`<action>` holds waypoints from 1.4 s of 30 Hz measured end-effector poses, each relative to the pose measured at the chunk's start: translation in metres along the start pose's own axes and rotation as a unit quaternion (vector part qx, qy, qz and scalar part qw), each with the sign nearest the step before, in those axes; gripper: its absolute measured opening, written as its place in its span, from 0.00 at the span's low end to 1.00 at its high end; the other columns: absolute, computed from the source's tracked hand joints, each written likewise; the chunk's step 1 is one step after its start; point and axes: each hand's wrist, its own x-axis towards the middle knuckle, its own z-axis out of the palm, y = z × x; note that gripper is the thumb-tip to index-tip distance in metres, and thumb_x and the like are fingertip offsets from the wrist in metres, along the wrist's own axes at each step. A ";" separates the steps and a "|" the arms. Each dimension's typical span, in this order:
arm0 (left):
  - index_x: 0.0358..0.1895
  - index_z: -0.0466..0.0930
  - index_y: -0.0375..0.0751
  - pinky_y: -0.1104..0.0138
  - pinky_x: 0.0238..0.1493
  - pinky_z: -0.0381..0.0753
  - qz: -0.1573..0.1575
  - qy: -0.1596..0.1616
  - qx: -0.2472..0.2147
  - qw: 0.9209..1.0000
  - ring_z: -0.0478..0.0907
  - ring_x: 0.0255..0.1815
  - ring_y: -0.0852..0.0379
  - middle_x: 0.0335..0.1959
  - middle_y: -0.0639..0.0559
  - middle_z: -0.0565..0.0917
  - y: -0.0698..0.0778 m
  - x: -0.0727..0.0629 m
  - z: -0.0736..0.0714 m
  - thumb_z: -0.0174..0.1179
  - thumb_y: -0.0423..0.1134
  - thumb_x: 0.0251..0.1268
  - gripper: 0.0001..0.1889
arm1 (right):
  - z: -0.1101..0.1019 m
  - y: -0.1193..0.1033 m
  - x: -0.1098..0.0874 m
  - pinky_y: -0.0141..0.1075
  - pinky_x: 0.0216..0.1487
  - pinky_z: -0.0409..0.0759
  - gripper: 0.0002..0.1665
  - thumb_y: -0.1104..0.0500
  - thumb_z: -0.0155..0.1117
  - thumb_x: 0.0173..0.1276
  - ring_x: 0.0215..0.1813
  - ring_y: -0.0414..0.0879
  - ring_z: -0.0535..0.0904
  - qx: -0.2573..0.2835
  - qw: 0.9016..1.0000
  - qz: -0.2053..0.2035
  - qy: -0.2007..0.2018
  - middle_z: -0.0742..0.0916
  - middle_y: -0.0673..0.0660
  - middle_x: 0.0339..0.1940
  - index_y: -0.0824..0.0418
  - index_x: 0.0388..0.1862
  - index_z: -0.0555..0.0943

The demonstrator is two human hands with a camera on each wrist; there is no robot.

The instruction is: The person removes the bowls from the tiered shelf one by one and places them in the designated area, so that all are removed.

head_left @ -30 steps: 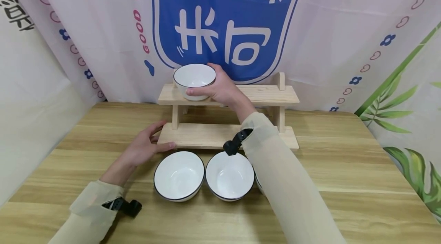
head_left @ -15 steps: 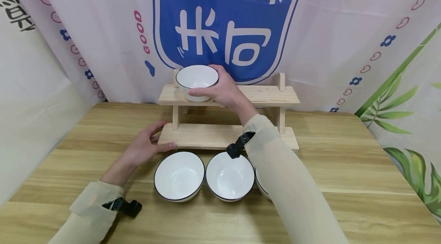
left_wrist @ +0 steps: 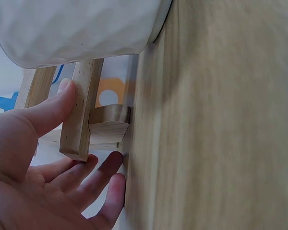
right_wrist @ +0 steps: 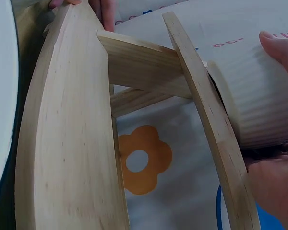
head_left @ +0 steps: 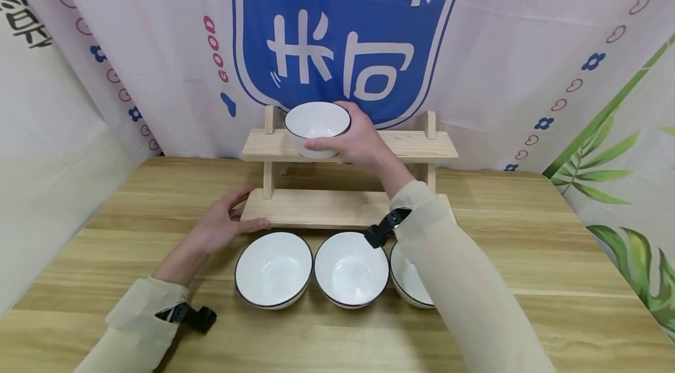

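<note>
My right hand (head_left: 364, 141) grips a white bowl (head_left: 316, 121) with a dark rim, thumb along its near side. The bowl is upright at the upper board of a two-tier wooden shelf (head_left: 316, 209), left of its middle. In the right wrist view the base of the bowl (right_wrist: 259, 100) lies right against the upper board (right_wrist: 206, 110); whether it bears on it I cannot tell. My left hand (head_left: 218, 223) holds the left end of the lower board, thumb on top. In the left wrist view, its fingers (left_wrist: 86, 184) reach round the end of this board (left_wrist: 81, 110).
In front of the shelf, three similar bowls stand in a row on the wood-grain table (head_left: 527, 279): a left bowl (head_left: 274, 270), a middle bowl (head_left: 351, 270) and a right bowl (head_left: 408, 276), partly behind my right sleeve. A printed curtain (head_left: 506, 68) hangs close behind the shelf.
My right hand and the bowl it grips have shifted right along the upper board. More of the right-hand bowl in the row shows now. My left hand has stayed in place.
</note>
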 end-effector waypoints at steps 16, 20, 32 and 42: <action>0.89 0.45 0.42 0.36 0.79 0.66 0.007 0.001 0.000 1.000 0.62 0.83 0.26 0.90 0.34 0.49 0.000 0.000 0.001 0.74 0.47 0.71 0.55 | -0.035 0.014 -0.025 0.52 0.70 0.83 0.62 0.49 0.89 0.55 0.73 0.55 0.75 -0.016 1.000 -0.022 -0.006 0.74 0.54 0.79 0.50 0.84 0.63; 0.89 0.45 0.42 0.36 0.79 0.67 0.008 0.001 -0.002 1.000 0.62 0.83 0.26 0.90 0.34 0.49 0.000 0.000 0.001 0.74 0.47 0.71 0.55 | -0.044 0.015 -0.036 0.53 0.72 0.81 0.61 0.51 0.89 0.56 0.73 0.55 0.74 0.002 1.000 -0.018 -0.006 0.73 0.55 0.79 0.50 0.84 0.64; 0.89 0.44 0.41 0.37 0.79 0.68 0.008 0.000 -0.003 1.000 0.63 0.83 0.26 0.89 0.33 0.50 0.003 -0.001 0.000 0.73 0.47 0.72 0.54 | -0.067 0.021 -0.074 0.55 0.72 0.81 0.61 0.54 0.90 0.55 0.73 0.57 0.75 -0.022 0.999 -0.020 0.016 0.74 0.55 0.79 0.50 0.83 0.64; 0.90 0.44 0.42 0.35 0.79 0.67 0.002 -0.001 -0.006 1.000 0.61 0.83 0.26 0.90 0.34 0.49 0.001 0.000 0.000 0.74 0.47 0.71 0.55 | -0.087 0.031 -0.105 0.45 0.65 0.85 0.60 0.59 0.90 0.53 0.69 0.57 0.78 -0.037 0.998 -0.035 0.028 0.75 0.55 0.76 0.51 0.82 0.65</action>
